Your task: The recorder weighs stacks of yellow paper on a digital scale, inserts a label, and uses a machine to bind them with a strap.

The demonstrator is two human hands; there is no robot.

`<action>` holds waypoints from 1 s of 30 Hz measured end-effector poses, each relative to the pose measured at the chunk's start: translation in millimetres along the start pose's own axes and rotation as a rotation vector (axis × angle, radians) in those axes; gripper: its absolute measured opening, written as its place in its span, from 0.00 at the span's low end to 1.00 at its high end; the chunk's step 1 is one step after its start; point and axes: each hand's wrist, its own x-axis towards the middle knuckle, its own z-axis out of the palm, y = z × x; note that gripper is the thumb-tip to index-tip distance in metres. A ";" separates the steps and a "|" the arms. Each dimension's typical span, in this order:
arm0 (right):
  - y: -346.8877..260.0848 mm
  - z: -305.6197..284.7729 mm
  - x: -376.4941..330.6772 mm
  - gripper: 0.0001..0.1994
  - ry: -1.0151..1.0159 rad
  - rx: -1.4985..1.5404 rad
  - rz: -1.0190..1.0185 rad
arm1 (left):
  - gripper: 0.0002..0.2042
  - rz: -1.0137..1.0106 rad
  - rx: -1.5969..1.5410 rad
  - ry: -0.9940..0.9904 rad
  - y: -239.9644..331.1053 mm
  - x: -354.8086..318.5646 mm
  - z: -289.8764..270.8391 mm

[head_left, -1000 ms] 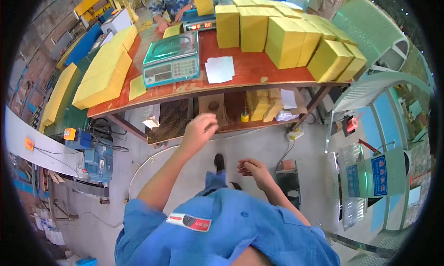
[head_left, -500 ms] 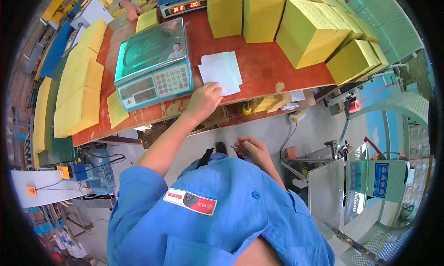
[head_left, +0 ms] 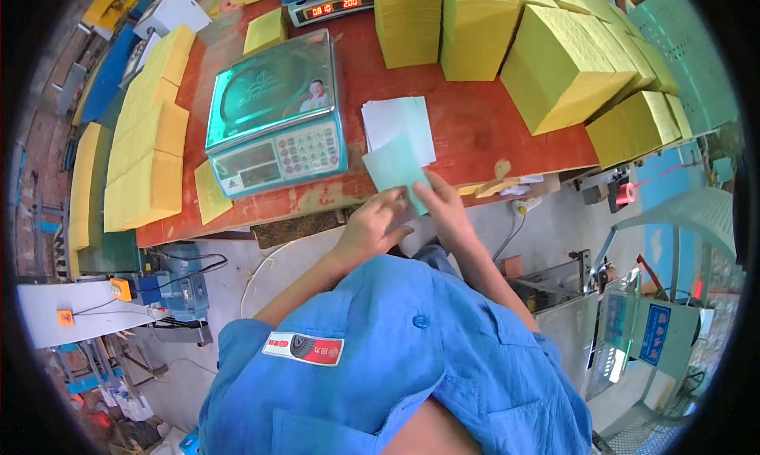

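Setting: a workshop with a red-brown bench point(head_left: 475, 130) ahead of the hands and a concrete floor below them.
Sheet: a pale green sheet point(head_left: 396, 170) lies at the near bench edge, partly over it, gripped from below by both hands.
Left hand: the left hand point(head_left: 372, 225) is closed on the sheet's lower left corner, fingers curled under, thumb side up.
Right hand: the right hand point(head_left: 443, 209) pinches the lower right edge, fingers laid flat along the paper.
Pile: a white paper pile point(head_left: 400, 122) sits just beyond the sheet, touching or overlapped by its far end; which, I cannot tell.
Scale: a teal scale point(head_left: 277, 114) stands to the left of the left hand, apart from the sheet.
Blocks: yellow blocks point(head_left: 554, 59) are stacked well beyond and to the right of the hands.
Doing it well: I judge that a light, even grip at both corners keeps the sheet flat, and drawing it straight back avoids dragging the pile along.
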 end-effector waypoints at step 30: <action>1.2 13.1 5.6 0.11 -0.045 -0.004 -0.022 | 0.08 -0.855 -0.928 0.126 -8.0 25.7 0.4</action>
